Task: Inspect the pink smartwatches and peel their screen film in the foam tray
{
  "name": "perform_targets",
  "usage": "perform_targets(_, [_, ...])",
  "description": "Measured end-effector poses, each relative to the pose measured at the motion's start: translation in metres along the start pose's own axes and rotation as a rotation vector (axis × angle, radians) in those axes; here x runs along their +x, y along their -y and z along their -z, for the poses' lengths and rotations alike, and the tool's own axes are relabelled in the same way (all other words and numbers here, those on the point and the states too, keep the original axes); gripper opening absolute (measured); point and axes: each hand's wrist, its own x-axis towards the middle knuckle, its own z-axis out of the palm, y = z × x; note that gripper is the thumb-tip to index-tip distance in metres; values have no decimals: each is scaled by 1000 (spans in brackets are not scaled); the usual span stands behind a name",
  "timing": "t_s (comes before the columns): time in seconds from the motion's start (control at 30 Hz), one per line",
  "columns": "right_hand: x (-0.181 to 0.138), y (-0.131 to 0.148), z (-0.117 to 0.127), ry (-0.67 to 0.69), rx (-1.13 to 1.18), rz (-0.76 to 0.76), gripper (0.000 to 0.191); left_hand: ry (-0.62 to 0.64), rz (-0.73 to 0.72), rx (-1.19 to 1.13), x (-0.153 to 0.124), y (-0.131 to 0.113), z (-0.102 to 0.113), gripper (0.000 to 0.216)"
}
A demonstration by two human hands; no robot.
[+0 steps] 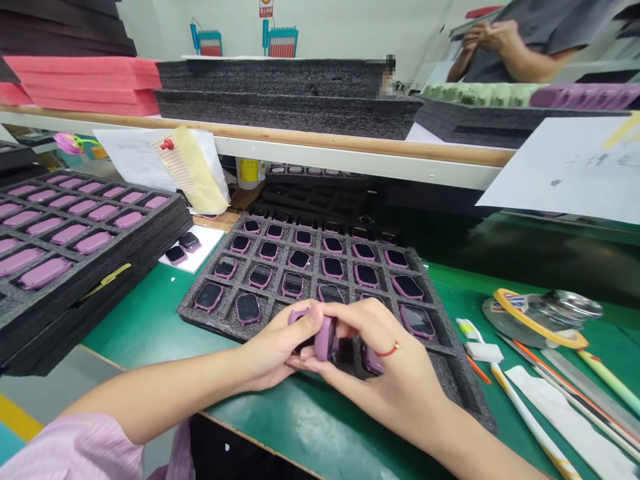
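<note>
We have a purple watch case (325, 339) in our hands, just over the near side of the black foam tray (447, 333). Our left hand (277, 347) pinches it with the thumb on top. Our right hand (395, 357) curls around it, thumb low and first finger high, so the grip of both is closed on it. To do this well, we should press softly, keep our 2 thumbs off any glass, and work low over the foam in case it slips.

More purple watches (249, 309) lie in the tray, dark glass up, and the tray rests on the green bench (320, 433). Our fingers hide much of the case, so we can't tell if it is 1 piece or 2. A covered watch (371, 360) peeks out by our right palm. The tray's far row is too dark to see well.
</note>
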Motion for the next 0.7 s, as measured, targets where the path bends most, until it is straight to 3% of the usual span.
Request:
perform_targets(0.17, [2,-3,7,2,54,-72,44,-36,86,-104,0,-10,-5,51])
perform_targets(0.43, [0,-4,25,81,-52,33,45,6,101,2,-2,-9,-4,46])
perform_targets(0.6, [-31,-22,64,79,-268,-174,36,-127,34,73,-1,-11,-6,44])
perform_targets(0.7, [-63,-41,85,149,-344,-272,31,-87,-4,112,-1,-14,-8,55])
